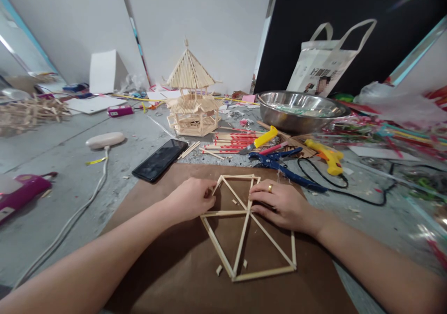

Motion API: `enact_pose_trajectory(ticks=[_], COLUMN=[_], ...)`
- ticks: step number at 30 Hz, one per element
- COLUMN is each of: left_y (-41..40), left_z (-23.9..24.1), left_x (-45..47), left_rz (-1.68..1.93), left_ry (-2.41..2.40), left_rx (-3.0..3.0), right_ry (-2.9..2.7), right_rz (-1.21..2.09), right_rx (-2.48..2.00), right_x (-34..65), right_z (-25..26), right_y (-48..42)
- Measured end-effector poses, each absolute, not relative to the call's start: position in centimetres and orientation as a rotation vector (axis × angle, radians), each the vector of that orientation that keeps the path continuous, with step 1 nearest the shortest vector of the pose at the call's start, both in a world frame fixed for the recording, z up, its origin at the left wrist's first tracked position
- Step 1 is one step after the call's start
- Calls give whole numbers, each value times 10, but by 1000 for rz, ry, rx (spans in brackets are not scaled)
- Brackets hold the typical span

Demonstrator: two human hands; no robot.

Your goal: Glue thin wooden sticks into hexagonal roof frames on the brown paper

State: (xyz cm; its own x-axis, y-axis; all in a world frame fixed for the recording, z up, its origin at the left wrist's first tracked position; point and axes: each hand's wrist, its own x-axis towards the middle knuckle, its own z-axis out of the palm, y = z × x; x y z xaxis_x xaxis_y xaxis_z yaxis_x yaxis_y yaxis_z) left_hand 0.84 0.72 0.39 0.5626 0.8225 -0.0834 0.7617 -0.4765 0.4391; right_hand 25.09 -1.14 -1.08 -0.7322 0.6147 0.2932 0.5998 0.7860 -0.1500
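Observation:
A flat frame of thin wooden sticks (244, 239) lies on a brown board (181, 267) in front of me. My left hand (190, 198) has its fingers curled and pinched on the frame's left side, near a slanted stick. My right hand (279, 204), with a ring on one finger, presses down on the frame's upper right part, fingers closed over the sticks near the centre joint. Small offcuts of stick lie on the board near the frame's lower edge.
A stick pagoda model (192, 97) stands behind. A black phone (159, 159), blue cutters (282, 165), a yellow-handled knife (260, 140), a yellow glue gun (328, 158) with black cord, red-tipped sticks (232, 142) and a metal bowl (296, 107) lie beyond the board. A white cable (84, 197) runs left.

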Motion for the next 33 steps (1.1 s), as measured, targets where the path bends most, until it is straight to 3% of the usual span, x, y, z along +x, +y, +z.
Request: enact_pose_trajectory(ticks=[18, 33], left_y=[6, -1], left_z=[2, 0], left_x=[13, 14], left_rz=[68, 36], left_ry=[1410, 1504], left_rx=[2449, 2542], right_ry=[-2492, -2403], right_rz=[134, -160], right_rx=[-954, -1206], right_x=[252, 256], right_z=[-15, -17], right_y=[-10, -3])
